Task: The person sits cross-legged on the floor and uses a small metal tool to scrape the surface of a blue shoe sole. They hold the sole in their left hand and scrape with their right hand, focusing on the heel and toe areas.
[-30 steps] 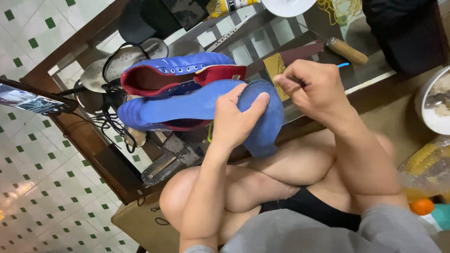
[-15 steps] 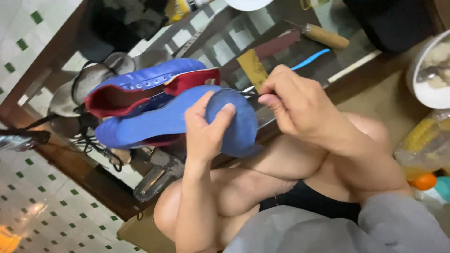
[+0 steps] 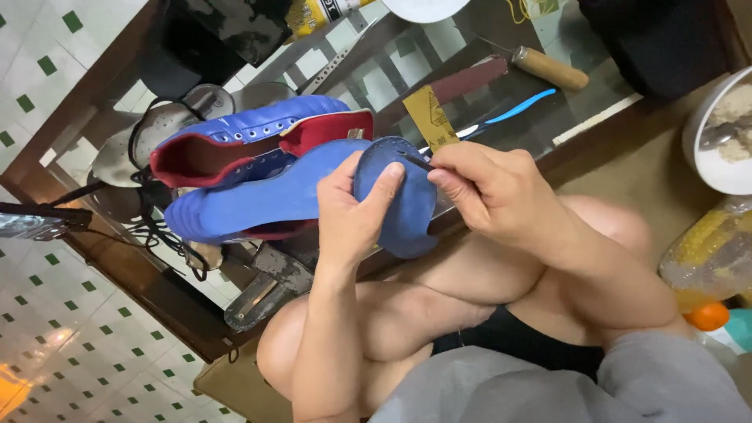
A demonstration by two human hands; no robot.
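A blue piece of shoe leather, rounded and edged with a row of small holes, is pinched in my left hand, thumb on its face. My right hand pinches a thin dark tool at the piece's upper edge. Just left of the hands lie two blue shoe uppers with red lining, stacked on the glass-topped table. My bare knees are under the hands.
On the table lie a yellow sandpaper strip, a wooden-handled tool, a blue-handled tool, a dark red block and a metal shoe last stand. A white bowl stands at right. Tiled floor surrounds.
The view has drifted slightly. My right hand has come down onto the blue piece's upper edge with the thin tool, and my left hand has regripped the piece, thumb now on its face.
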